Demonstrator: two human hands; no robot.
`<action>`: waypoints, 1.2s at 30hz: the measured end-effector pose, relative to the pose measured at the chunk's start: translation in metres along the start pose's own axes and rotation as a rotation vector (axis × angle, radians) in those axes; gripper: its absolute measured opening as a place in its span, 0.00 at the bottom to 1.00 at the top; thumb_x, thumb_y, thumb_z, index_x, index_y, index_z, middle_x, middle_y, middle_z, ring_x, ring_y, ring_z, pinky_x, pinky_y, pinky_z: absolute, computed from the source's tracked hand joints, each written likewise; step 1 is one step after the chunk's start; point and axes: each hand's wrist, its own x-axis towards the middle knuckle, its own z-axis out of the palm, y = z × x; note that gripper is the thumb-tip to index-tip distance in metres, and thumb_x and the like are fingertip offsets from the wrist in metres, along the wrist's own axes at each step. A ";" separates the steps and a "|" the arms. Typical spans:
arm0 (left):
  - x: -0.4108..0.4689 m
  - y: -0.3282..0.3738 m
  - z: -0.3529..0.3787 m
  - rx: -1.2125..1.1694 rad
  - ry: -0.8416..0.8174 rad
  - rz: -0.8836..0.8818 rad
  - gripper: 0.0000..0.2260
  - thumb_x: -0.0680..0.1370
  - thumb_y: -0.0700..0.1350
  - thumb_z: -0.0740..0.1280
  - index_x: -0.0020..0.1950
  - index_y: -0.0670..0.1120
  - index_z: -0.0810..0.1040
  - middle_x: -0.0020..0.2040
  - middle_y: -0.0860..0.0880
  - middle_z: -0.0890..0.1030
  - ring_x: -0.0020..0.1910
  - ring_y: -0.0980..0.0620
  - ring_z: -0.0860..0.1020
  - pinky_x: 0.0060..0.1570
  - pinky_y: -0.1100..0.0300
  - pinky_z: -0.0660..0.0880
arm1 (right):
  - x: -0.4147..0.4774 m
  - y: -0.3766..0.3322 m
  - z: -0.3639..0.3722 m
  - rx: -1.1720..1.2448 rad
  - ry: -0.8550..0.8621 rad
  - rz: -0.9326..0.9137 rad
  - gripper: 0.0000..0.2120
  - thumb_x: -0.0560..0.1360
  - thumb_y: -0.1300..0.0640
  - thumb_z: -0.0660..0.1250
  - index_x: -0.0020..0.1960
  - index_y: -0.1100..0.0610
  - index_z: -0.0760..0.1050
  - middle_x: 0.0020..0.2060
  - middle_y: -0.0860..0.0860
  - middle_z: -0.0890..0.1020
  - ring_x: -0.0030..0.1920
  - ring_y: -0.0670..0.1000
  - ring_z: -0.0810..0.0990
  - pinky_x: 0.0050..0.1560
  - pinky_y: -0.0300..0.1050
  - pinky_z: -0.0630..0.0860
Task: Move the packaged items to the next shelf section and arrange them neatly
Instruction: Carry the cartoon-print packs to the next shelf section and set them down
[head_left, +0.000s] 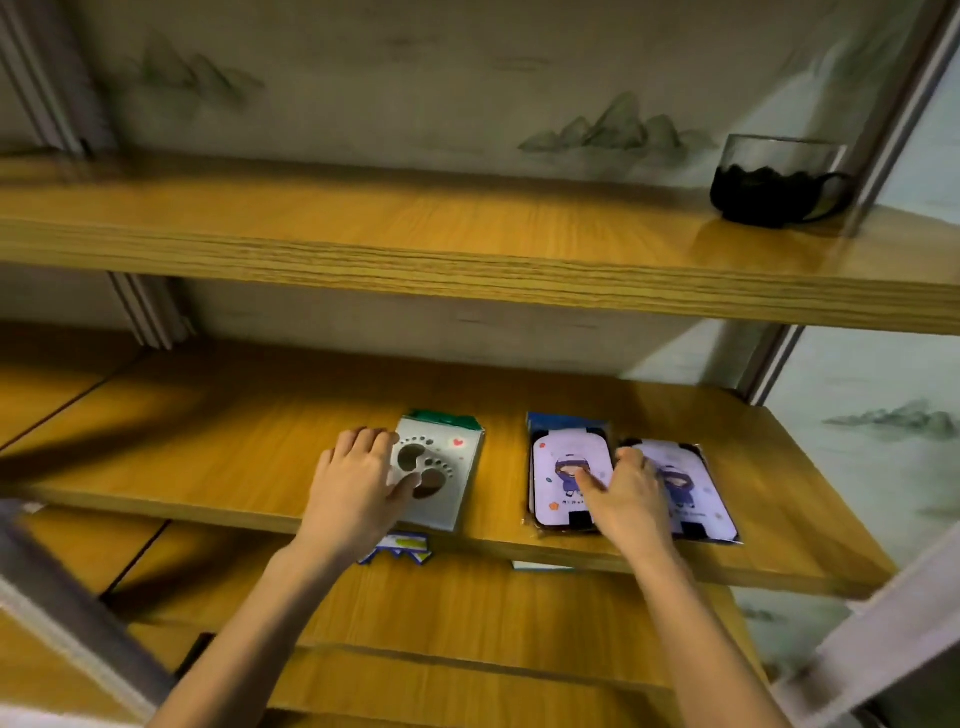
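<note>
Paw-print package (441, 480) — under left hand (358, 480)

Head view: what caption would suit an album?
Left hand on a paw-print pack, right hand across two cartoon packs, all flat on a wooden shelf.

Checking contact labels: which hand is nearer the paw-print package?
Left. The left hand holds the paw-print package by its left edge; the right hand rests on the purple cartoon packages further right.
</note>
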 end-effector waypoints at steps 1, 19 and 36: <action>-0.001 0.000 -0.001 0.015 0.000 -0.003 0.25 0.76 0.55 0.61 0.70 0.46 0.64 0.69 0.49 0.69 0.69 0.49 0.63 0.65 0.56 0.64 | 0.000 0.001 0.001 -0.075 0.026 -0.033 0.30 0.75 0.47 0.64 0.70 0.60 0.59 0.69 0.58 0.66 0.69 0.58 0.65 0.66 0.53 0.67; -0.087 -0.106 -0.070 0.235 0.131 -0.264 0.20 0.74 0.51 0.66 0.63 0.42 0.74 0.59 0.44 0.80 0.60 0.43 0.76 0.57 0.48 0.73 | -0.080 -0.153 0.056 -0.230 -0.307 -0.992 0.19 0.78 0.46 0.58 0.68 0.47 0.65 0.64 0.45 0.72 0.65 0.48 0.68 0.63 0.46 0.67; -0.165 -0.312 -0.148 0.242 0.106 -0.445 0.22 0.79 0.55 0.55 0.71 0.49 0.63 0.68 0.50 0.72 0.67 0.51 0.67 0.63 0.58 0.66 | -0.218 -0.323 0.199 -0.174 -0.393 -1.110 0.20 0.78 0.48 0.59 0.69 0.47 0.64 0.66 0.45 0.72 0.67 0.47 0.68 0.66 0.46 0.68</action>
